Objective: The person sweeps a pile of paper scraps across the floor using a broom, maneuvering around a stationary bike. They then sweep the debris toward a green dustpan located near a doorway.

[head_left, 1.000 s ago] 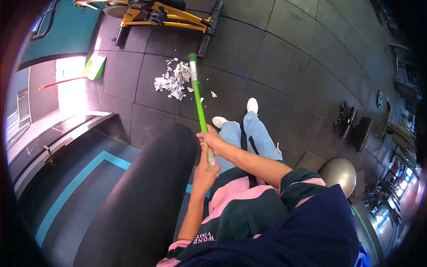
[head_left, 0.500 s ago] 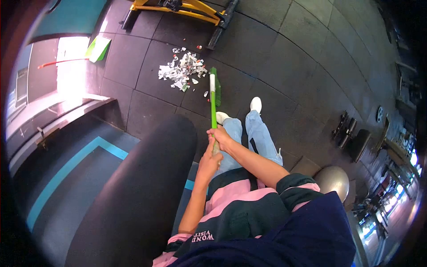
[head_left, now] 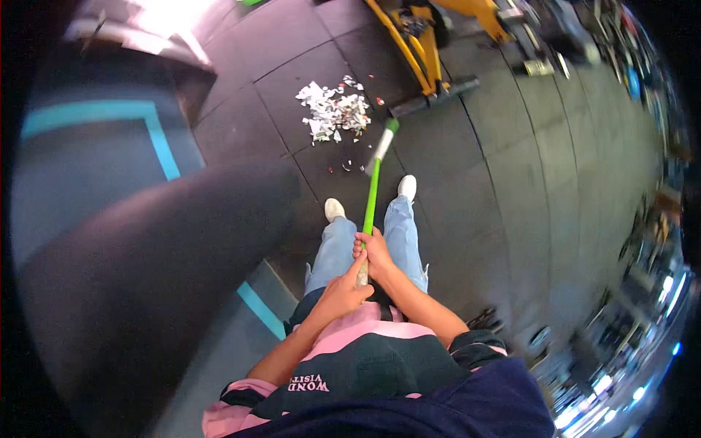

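Observation:
A broom with a green handle [head_left: 372,191] slants up and away from my body. My right hand [head_left: 374,253] is wrapped round the handle in front, and my left hand [head_left: 343,295] grips its pale end closer to my waist. Far down the handle, a white sleeve joins the green broom head [head_left: 393,125], whose bristles are mostly hidden or blurred. Just left of the broom head lies a pile of torn white scraps [head_left: 334,111] on the dark floor. A few small bits lie apart from it, toward my shoes.
A yellow metal frame [head_left: 410,45] with a dark foot bar stands just beyond the broom head. A large dark padded shape [head_left: 168,241] fills the left side, beside a mat with a turquoise stripe [head_left: 162,150]. Gym equipment lines the right edge.
My view has turned, so the scene appears rotated. The broom now leans to the right, its head nearer the yellow frame. Both hands keep their hold, and the scraps look more tightly gathered.

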Available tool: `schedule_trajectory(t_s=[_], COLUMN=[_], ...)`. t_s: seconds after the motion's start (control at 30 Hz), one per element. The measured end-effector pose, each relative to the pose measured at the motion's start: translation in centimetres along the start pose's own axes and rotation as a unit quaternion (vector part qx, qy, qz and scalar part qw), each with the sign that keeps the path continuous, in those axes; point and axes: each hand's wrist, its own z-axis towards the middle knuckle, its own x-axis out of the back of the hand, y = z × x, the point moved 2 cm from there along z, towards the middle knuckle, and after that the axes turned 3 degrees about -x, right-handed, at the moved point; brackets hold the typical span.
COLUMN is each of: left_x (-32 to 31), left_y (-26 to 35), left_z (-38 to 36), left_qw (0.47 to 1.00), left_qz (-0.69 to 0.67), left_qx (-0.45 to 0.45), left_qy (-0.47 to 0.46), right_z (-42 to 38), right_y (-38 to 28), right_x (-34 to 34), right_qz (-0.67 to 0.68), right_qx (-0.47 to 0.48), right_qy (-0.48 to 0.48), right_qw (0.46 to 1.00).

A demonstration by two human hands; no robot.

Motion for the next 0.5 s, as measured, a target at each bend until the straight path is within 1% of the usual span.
schedule_trajectory(t_s=[0.03,0.07,0.1,0.13,0.17,0.2,0.23,0.27,0.3,0.33,0.37,0.4,0.43,0.47,0.5], left_x=[-0.1,0.2,0.0,-0.5,-1.3,-2.1,-2.6,-3.1,-3.4,-2.9,-3.1,-2.9,-1.9,-1.2,-0.6], left_y=[0.2,0.3,0.4,0.5,0.2,-0.3,-0.3,-0.6,-0.3,0.5,0.0,0.3,1.4,2.6,3.6], left_z=[1.1,2.2,3.4,4.7,6.0,7.5,8.9,9.8,10.4,10.9,12.0,12.1,12.2,12.2,11.9], left_qw=[0.999,0.997,0.987,0.984,0.979,0.974,0.968,0.964,0.960,0.954,0.957,0.954,0.956,0.955,0.968], left_qz=[-0.029,-0.060,-0.140,-0.159,-0.177,-0.195,-0.203,-0.219,-0.226,-0.237,-0.206,-0.212,-0.190,-0.173,-0.170], left_qx=[0.020,0.041,0.075,0.075,0.070,0.065,0.012,0.013,0.029,0.051,0.029,0.029,0.009,-0.011,0.027], left_qy=[0.006,0.006,0.022,0.039,0.068,0.094,0.144,0.151,0.165,0.177,0.202,0.209,0.224,0.239,0.182], right_z=[0.7,1.8,3.1,4.2,5.3,6.6,8.0,9.2,9.9,10.6,11.3,11.8,12.3,12.4,12.3], right_y=[-0.9,-1.6,-2.5,-3.4,-4.3,-5.0,-5.6,-6.1,-6.5,-7.3,-8.1,-8.6,-9.1,-9.9,-10.6], right_x=[0.5,0.4,0.7,0.8,1.3,1.7,2.0,2.3,2.5,1.9,1.3,0.7,0.0,-0.2,-0.1], right_qz=[-0.001,-0.032,-0.022,-0.006,-0.055,-0.071,-0.074,-0.076,-0.088,-0.114,-0.105,-0.093,-0.098,-0.063,-0.030], right_qx=[-0.010,-0.021,-0.047,-0.072,-0.070,-0.074,-0.106,-0.140,-0.143,-0.120,-0.147,-0.169,-0.168,-0.171,-0.176], right_qy=[0.033,0.034,0.031,0.028,0.033,0.034,0.026,0.019,-0.030,-0.048,-0.043,-0.040,-0.043,-0.060,-0.075], right_qw=[0.999,0.999,0.998,0.997,0.996,0.994,0.991,0.987,0.985,0.985,0.983,0.980,0.980,0.981,0.981])
